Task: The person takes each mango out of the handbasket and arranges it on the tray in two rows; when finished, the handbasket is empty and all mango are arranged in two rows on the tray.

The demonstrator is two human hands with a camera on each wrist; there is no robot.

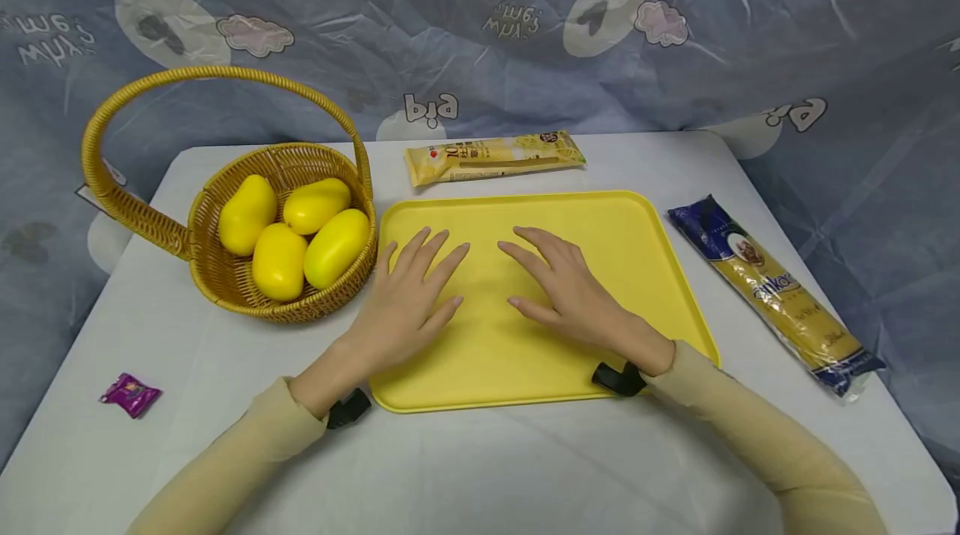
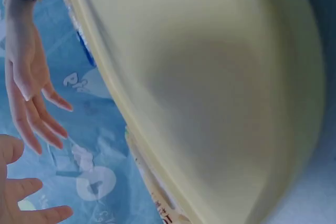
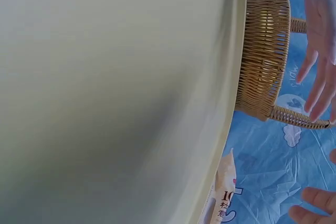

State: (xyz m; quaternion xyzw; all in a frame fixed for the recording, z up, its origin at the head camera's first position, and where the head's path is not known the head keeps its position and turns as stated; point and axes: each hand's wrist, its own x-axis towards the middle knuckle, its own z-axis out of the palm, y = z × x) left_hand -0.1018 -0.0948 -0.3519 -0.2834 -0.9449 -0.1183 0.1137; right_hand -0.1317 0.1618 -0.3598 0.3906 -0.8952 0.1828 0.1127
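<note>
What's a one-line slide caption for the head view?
Left hand and right hand, empty, over a tray; basket of fruit at left, pasta pack at right.

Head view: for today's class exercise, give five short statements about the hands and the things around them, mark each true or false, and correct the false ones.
1. The basket holds four yellow fruits. True.
2. The left hand and the right hand both reach over the tray. True.
3. The purple candy lies on the tray. False: it lies on the white table, nearer the camera than the basket.
4. The packet with blue ends lies to the right of the tray. True.
5. Both hands are clenched into fists. False: their fingers are spread and hold nothing.
</note>
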